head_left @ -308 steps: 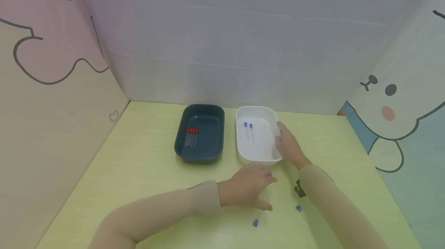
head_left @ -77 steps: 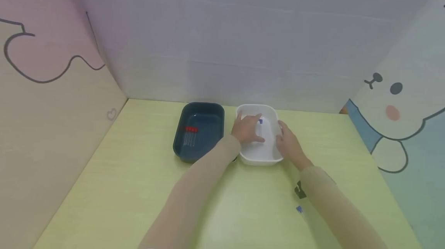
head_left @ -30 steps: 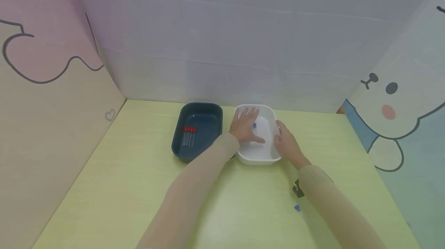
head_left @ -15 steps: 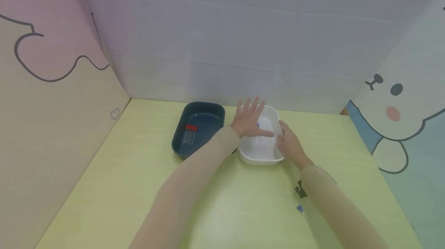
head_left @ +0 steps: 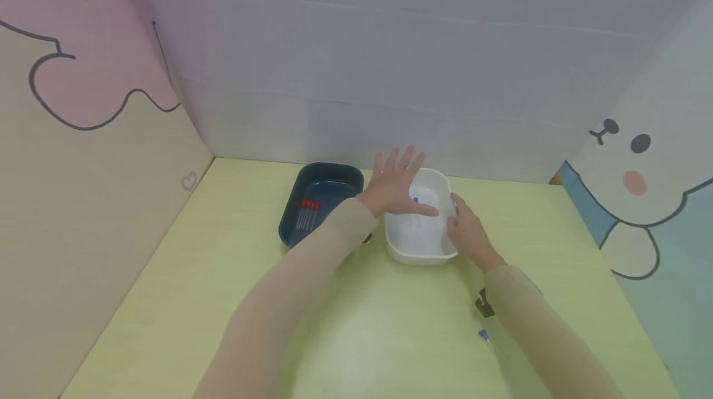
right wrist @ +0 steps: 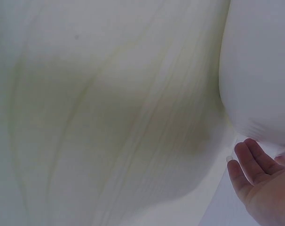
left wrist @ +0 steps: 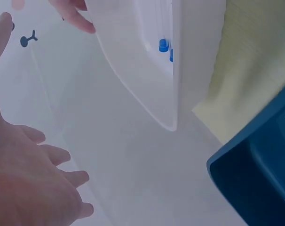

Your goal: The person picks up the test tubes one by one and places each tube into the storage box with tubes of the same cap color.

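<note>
My left hand (head_left: 394, 188) hovers over the left back part of the white tray (head_left: 421, 259), fingers spread and holding nothing. In the left wrist view, its fingers are apart from the tray's rim. My right hand (head_left: 470, 232) grips the tray's right rim, thumb toward the inside and fingers along the outer wall. Inside the tray lie clear tubes with blue caps (left wrist: 163, 45); my left hand partly hides them in the head view. Another blue-capped tube (head_left: 484, 334) lies on the table beside my right forearm.
Left of the white tray stands a dark blue tray (head_left: 286, 235) with several red-capped tubes (head_left: 309, 204) side by side; my left sleeve covers its front right corner. A small black piece (head_left: 484, 303) shows beside the right sleeve. A pale wall (head_left: 334, 77) rises behind both trays.
Earlier my left hand was over a blue-capped tube on the table, then inside the white tray with it. Now that hand has risen with fingers spread. My right hand stays on the rim.
</note>
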Demonstrator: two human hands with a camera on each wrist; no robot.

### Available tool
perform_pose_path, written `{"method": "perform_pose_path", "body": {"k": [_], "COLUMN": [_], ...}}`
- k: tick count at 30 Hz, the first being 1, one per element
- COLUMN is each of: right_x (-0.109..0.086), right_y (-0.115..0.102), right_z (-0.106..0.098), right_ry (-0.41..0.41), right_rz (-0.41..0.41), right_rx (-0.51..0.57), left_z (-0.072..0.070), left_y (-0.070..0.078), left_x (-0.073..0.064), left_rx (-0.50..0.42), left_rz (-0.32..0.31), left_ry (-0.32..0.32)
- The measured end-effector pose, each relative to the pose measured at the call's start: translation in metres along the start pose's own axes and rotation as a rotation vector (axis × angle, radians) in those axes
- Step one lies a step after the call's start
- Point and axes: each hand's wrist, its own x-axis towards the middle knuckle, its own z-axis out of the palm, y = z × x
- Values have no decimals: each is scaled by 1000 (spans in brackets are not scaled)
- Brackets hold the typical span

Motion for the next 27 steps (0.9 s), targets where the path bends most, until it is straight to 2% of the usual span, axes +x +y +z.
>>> {"method": "perform_pose_path", "body": {"k": [7,11,20,27], "right_x": [1,2,4,3], "right_y": [-1,-3,-1,0], "right_z": [0,1,2,-1], "right_ry": [-5,-5,-7,-4], "right_rz": [-13,-12,-14,-15], "right_rx": [-14,-17,-8,-7], "left_z": [-2,4,25,49], "left_y": [-7,-9,-5,3], "left_x": [-14,-24,-43,-56], "left_rx": [-38,-2,23,73], "left_rz": [18,26,40,109], "left_ry": [13,17,-16,-5]}}
